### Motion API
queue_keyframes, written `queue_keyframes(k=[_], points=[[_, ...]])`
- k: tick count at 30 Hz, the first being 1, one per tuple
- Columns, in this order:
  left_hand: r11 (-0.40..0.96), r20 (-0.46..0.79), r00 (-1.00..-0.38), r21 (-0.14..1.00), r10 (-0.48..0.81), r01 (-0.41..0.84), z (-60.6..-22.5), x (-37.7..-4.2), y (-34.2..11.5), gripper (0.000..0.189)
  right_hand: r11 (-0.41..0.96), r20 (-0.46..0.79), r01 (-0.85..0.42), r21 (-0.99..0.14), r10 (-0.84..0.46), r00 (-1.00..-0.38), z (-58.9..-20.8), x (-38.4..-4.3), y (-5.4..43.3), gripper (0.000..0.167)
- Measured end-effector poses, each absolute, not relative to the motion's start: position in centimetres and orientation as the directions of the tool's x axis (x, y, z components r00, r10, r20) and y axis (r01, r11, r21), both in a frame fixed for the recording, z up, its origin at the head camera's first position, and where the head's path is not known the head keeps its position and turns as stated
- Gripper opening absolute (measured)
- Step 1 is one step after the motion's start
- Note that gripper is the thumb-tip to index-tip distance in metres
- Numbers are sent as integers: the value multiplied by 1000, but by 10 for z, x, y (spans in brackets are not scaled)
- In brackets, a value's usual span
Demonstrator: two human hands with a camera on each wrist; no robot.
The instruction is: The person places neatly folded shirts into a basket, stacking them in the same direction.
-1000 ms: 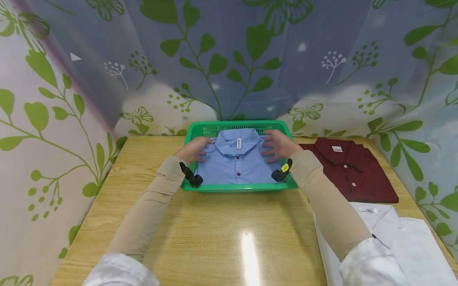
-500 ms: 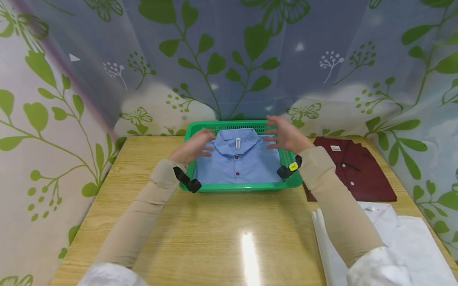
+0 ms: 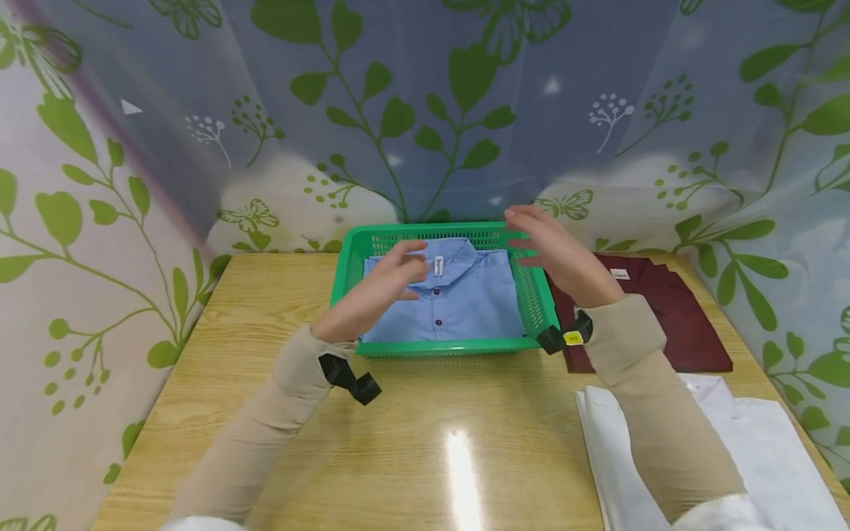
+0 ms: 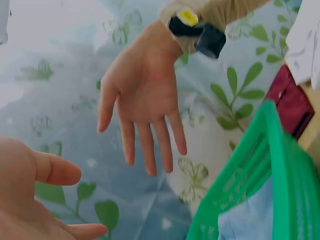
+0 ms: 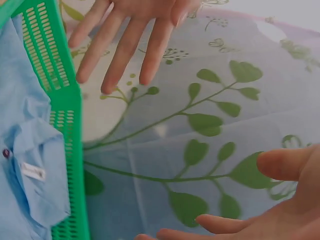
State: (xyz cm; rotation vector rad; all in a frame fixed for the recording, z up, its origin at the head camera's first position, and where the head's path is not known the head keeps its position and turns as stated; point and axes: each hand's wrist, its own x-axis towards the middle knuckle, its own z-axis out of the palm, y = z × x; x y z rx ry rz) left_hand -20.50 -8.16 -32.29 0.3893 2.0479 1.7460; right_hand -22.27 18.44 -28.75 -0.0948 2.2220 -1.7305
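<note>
A folded light blue shirt [image 3: 465, 302] lies collar to the back inside a green plastic basket [image 3: 438, 346]. My left hand [image 3: 378, 291] hovers above the basket's left part, fingers loosely spread and nothing in them. Over the basket's right rim, my right hand [image 3: 558, 251] holds nothing, its fingers extended. In the left wrist view the right hand [image 4: 145, 85] shows its open palm, above and left of the basket [image 4: 280, 165]. The right wrist view has the left hand's fingers [image 5: 120, 50] beside the basket wall [image 5: 75, 150] and the shirt's collar [image 5: 40, 175].
Right of the basket lies a folded dark red shirt [image 3: 690, 324] on the wooden table [image 3: 372, 442]. A folded white shirt [image 3: 770, 442] lies nearer the front right, partly behind my right forearm. A leaf-patterned curtain [image 3: 425, 110] hangs behind the table.
Both hands have lifted off the blue shirt. The right hand has moved outward to the right, and the left hand back toward me. The shirt stays in the basket.
</note>
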Motion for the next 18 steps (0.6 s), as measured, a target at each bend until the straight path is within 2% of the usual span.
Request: queue_keyframes(k=[8, 14, 18], points=[[170, -62, -866, 985, 497, 27, -318, -167, -64, 53, 387, -122, 23, -922, -235, -964, -279, -190, 206, 70], [166, 19, -838, 977, 546, 131, -327, -134, -49, 54, 518, -99, -24, -855, -208, -973, -277, -163, 231, 71], [170, -9, -814, 979, 581, 111, -339, -113, -40, 54, 563, -83, -43, -825, -196, -977, -280, -141, 252, 72]])
